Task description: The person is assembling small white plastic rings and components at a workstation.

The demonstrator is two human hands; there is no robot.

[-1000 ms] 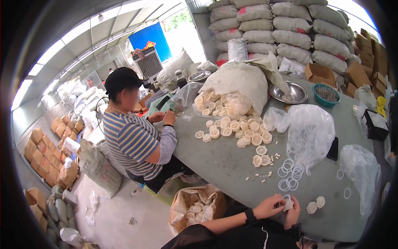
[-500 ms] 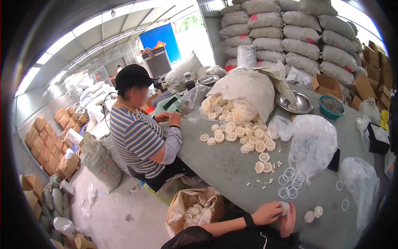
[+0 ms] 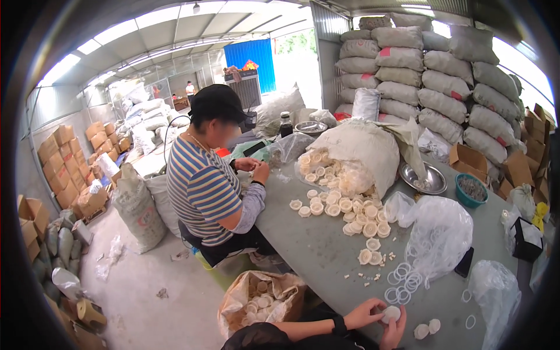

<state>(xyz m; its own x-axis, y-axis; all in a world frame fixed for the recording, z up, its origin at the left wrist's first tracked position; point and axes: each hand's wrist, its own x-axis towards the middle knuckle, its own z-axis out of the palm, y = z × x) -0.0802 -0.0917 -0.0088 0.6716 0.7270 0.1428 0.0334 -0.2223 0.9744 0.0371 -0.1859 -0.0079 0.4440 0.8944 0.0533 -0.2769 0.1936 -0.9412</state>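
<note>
I'm sitting at the near edge of a grey table [image 3: 326, 256] in a long shed with a translucent arched roof. My left hand [image 3: 363, 313] and right hand [image 3: 396, 329] are meeting over the table's lower edge, both pinching one round white cap [image 3: 391, 314]; fingers are curled narrowly around it. Two more white caps [image 3: 427, 329] are lying just beside my right hand, and loose white rings [image 3: 402, 281] are scattered close above, spilling from a clear plastic bag [image 3: 440, 233].

Further up the table, a heap of white caps [image 3: 344, 207] is pouring out of a big white sack [image 3: 364, 151] lying on its side. A metal bowl [image 3: 424, 178] and a teal bowl [image 3: 470, 191] are sitting near the far right edge.

A co-worker in a striped shirt [image 3: 201, 192] and black cap is sitting at the table's left side, hands together at the edge. An open sack with caps [image 3: 259, 297] is standing on the concrete floor [image 3: 146, 291] by my left arm. Stacked grey sacks [image 3: 431, 64] are filling the back wall, and cardboard boxes [image 3: 64, 157] are piled along the left.
</note>
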